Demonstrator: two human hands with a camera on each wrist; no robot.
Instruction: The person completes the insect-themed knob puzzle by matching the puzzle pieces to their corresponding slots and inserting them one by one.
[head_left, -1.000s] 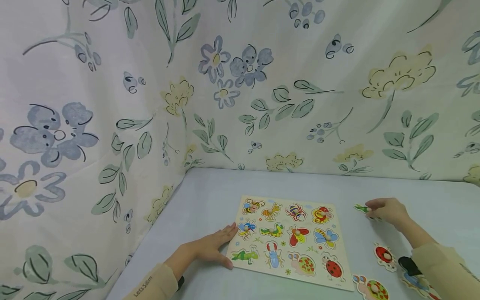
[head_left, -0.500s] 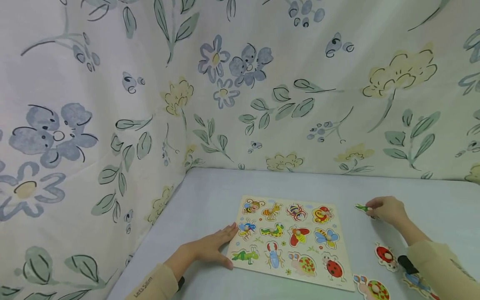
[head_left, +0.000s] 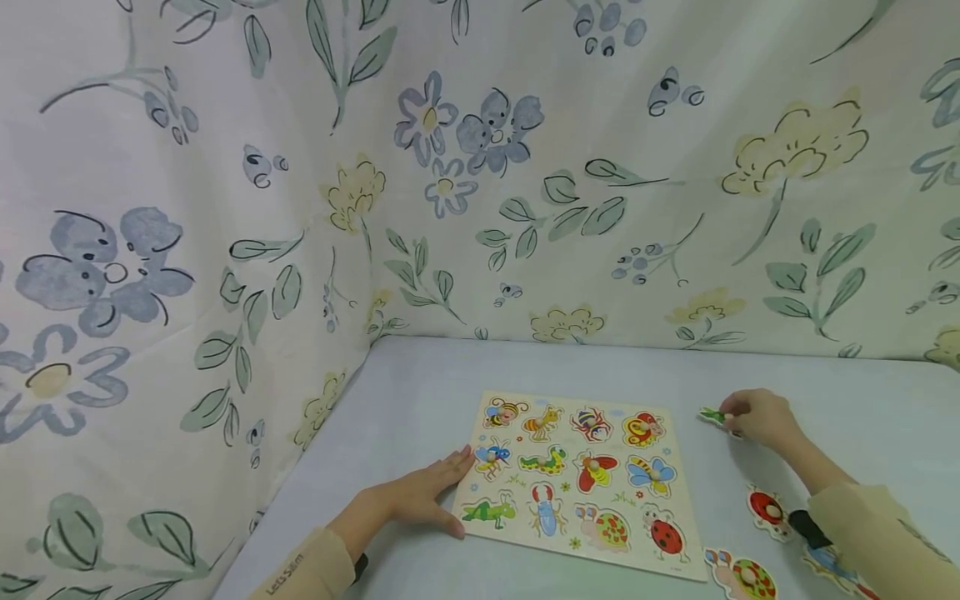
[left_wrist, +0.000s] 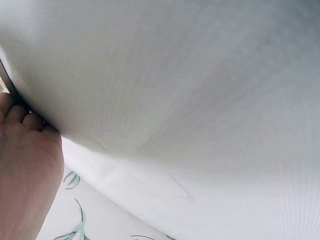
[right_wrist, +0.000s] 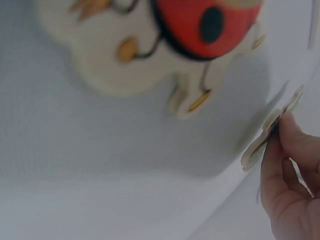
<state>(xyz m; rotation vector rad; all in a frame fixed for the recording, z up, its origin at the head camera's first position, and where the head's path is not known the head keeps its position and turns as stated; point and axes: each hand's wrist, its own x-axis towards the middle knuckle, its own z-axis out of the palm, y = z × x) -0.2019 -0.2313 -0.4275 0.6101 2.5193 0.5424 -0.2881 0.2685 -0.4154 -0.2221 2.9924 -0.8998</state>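
In the head view a wooden peg puzzle board (head_left: 540,543) with insect pictures lies on the table. My left hand (head_left: 420,496) rests at its left edge, thumb and fingers spread and touching the side. To the right of the board my right hand (head_left: 761,418) pinches a green grasshopper puzzle piece (head_left: 711,414) between thumb and fingers. The right wrist view shows this thin piece (right_wrist: 256,147) tilted, just off the table. Knobbed pieces fill the upper two rows; the bottom row shows flat pictures of a grasshopper, stag beetle, snail and ladybug without knobs.
Loose on the table's right side lie a ladybug piece (head_left: 767,510), a snail piece (head_left: 742,577) and a blue stag beetle piece (head_left: 828,567), partly hidden by the right sleeve (head_left: 885,533). A floral curtain (head_left: 570,250) hangs behind and at the left.
My right hand has shifted slightly left with the grasshopper piece, nearer the board. The left hand and the board have stayed in place.
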